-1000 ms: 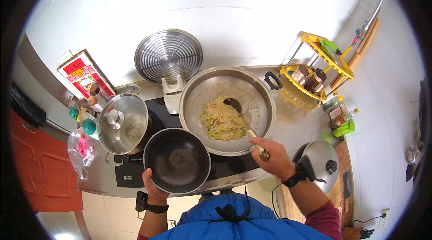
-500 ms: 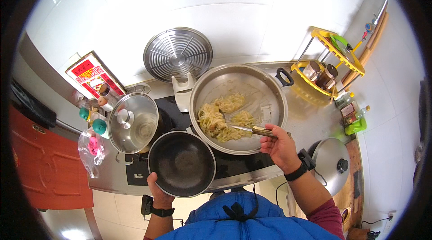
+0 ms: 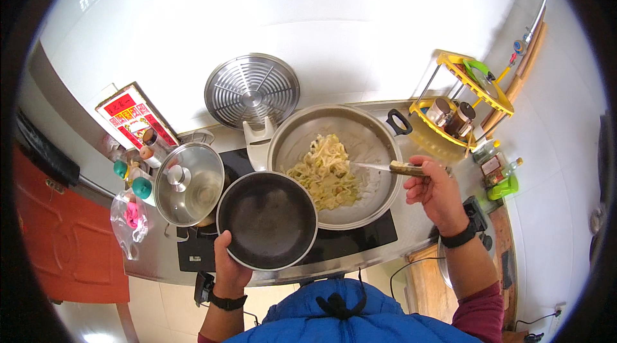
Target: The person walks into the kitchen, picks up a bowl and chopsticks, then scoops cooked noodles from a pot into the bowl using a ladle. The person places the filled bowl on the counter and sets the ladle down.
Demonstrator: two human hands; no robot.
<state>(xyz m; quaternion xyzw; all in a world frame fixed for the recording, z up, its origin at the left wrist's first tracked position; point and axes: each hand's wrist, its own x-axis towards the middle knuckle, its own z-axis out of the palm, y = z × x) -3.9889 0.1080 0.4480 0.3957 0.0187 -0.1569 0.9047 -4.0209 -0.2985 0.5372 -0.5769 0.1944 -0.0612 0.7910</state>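
Shredded food (image 3: 329, 174), possibly noodles, lies in the wide pan (image 3: 373, 140).

Two hands (image 3: 231, 269), two open pans (image 3: 267, 221)

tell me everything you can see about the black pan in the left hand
The black pan is round, with a smooth, dark, nonstick-looking inside, a faint paler patch near the middle and a thin light rim. The left hand grips its near-left edge, thumb over the rim. Its opening faces the camera. It overlaps the front-left of the large steel pan in view; whether they touch is unclear. No handle shows.
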